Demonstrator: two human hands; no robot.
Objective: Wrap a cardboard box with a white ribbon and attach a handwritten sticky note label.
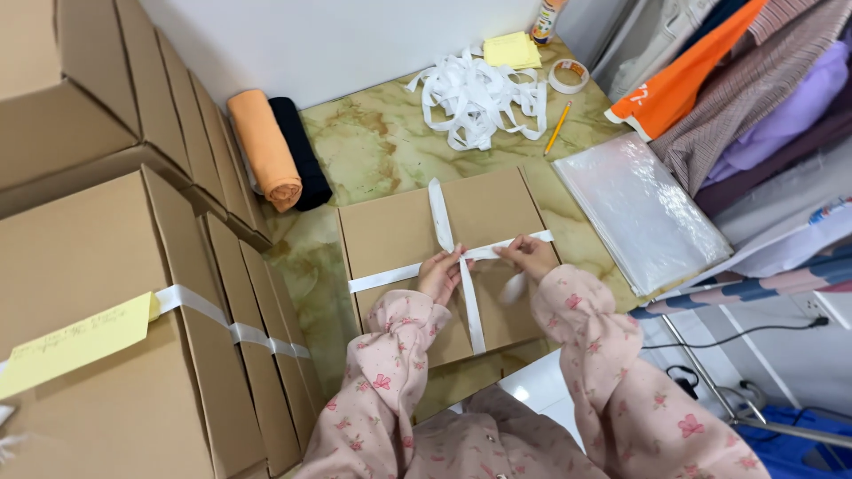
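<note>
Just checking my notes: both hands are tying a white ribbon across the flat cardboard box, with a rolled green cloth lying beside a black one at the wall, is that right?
Nearly. The head view shows the rolled cloth beside the black cloth is orange, not green. The rest stands: the left hand and right hand work the white ribbon across the box.

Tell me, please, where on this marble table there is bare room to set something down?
The widest bare patch of marble table lies between the rolled cloths, the ribbon pile and the flat box. A narrower strip runs left of the box. The right side is crowded: pencil, plastic sleeves, hanging clothes. Both hands, left hand and right hand, work the ribbon.
</note>
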